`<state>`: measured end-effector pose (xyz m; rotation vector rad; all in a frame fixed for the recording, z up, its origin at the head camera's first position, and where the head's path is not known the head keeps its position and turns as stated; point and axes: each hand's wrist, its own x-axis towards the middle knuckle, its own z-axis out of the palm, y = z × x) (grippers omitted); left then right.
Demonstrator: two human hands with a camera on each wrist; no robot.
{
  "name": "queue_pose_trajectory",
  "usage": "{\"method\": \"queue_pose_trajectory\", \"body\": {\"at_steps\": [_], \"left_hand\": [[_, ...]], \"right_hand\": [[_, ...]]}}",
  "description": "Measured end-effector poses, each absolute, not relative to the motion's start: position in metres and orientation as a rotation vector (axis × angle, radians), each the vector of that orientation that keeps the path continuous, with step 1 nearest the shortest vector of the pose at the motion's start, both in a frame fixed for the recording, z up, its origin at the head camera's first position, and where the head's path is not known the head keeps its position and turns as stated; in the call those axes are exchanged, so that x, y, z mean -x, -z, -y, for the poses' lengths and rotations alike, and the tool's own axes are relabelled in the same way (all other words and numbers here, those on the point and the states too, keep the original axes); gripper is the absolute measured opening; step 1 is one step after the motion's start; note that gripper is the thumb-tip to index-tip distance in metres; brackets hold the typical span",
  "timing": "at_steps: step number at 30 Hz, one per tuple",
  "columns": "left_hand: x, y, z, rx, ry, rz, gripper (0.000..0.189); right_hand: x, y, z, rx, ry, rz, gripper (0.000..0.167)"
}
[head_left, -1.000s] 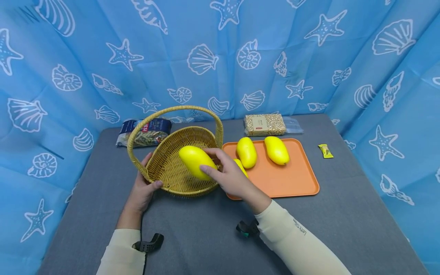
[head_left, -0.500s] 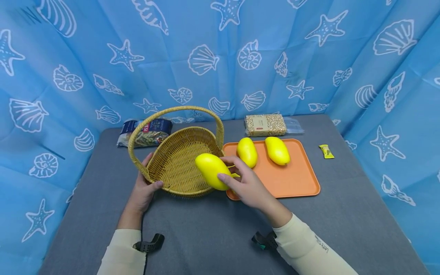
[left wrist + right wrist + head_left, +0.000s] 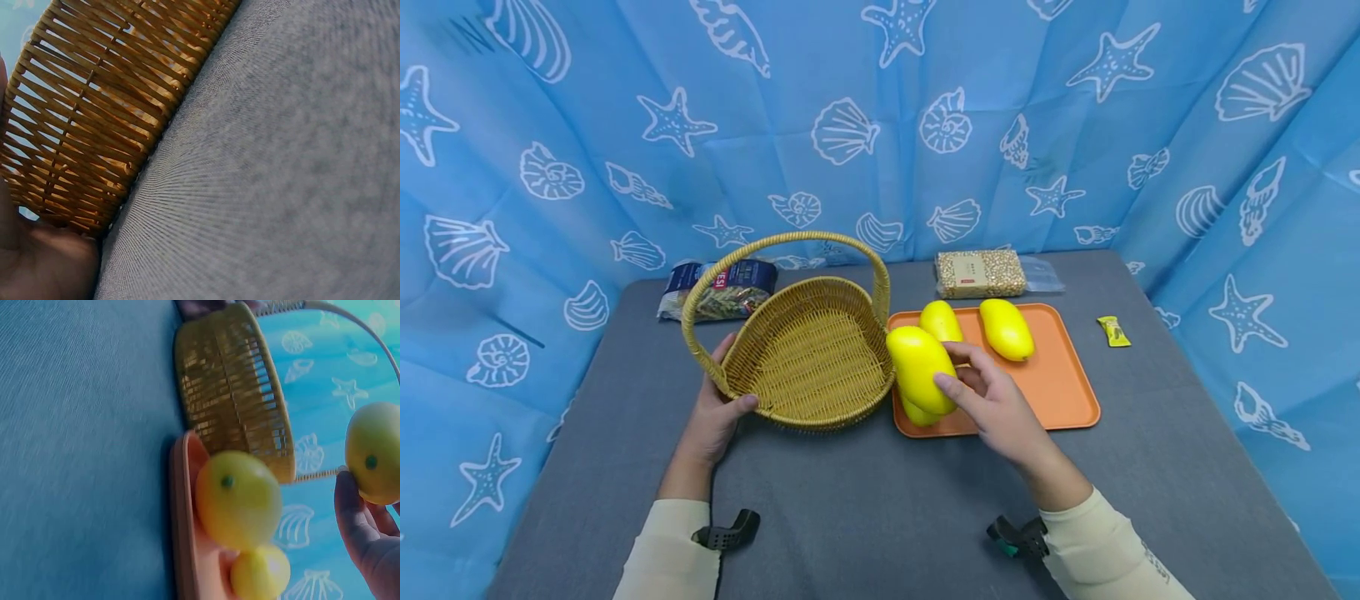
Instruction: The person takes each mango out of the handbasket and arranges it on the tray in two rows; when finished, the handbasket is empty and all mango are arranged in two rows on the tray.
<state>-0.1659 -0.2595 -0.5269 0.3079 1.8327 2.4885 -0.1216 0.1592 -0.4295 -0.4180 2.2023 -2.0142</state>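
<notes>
My left hand grips the left side of a wicker basket, its thumb over the rim. Inside, the basket's woven floor shows with nothing on it. A yellow mango is in my right hand, held between thumb and fingers above the left end of an orange tray. On that tray lie a mango partly hidden under the held one, another mango behind it, and a third mango to the right. In the right wrist view the held mango stands apart from the tray.
Behind the basket lies a dark blue pasta bag. A clear packet of pale grains sits behind the tray. Right of the tray is a small yellow wrapped sweet. A blue shell-print curtain encloses the grey table.
My right hand has carried the mango rightward, from over the basket to over the tray's left end. The left hand and basket have stayed in place.
</notes>
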Motion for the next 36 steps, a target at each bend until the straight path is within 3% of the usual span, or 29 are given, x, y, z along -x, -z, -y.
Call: {"method": "queue_pose_trajectory", "body": {"at_steps": [21,36], "left_hand": [[0.166,0.527,0.260,-0.331,-2.500,-1.829,0.097],[0.165,0.527,0.259,-0.341,-2.512,-1.813,0.096]], "right_hand": [[0.117,0.467,-0.221,-0.172,1.806,-2.384,0.064],[0.121,0.470,-0.227,-0.243,1.452,-2.624,0.067]]}}
